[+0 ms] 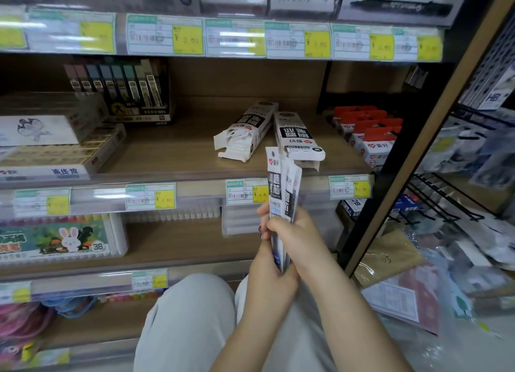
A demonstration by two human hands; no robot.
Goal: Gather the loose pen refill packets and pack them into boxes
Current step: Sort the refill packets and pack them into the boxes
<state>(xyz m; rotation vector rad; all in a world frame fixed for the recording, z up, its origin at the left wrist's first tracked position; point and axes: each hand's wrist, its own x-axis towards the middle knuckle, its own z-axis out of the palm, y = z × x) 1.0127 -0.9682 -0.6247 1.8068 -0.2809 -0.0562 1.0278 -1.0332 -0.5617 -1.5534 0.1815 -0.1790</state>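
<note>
Bunch of pen refill packets (282, 193) held upright in front of the middle shelf edge, both hands clamped on its lower half: left hand (269, 266) wraps the bottom end, right hand (292, 233) curls round the middle just above it, thumb tip showing on the packets' left side. Packet tops fan slightly, white headers with a red logo, black printed panels below. Just beyond, on the wooden shelf (181, 154), two matching white-and-black boxes lie flat: left box (245, 130) angled, near end flaps open with white contents visible inside; right box (298, 136) just beside it, near end overhanging toward the shelf lip, partly behind the packet tops. Right of those, a row of red-topped packs (367, 133). Far left on the same shelf, a dark display carton of pencil leads (131, 90) and flat eraser boxes (55, 146). Yellow price tags (164, 197) run along the shelf rails. Lower shelf left, crayon set with a rabbit picture (61, 238). Person's pale trousers (189, 324) at the near bottom.
</note>
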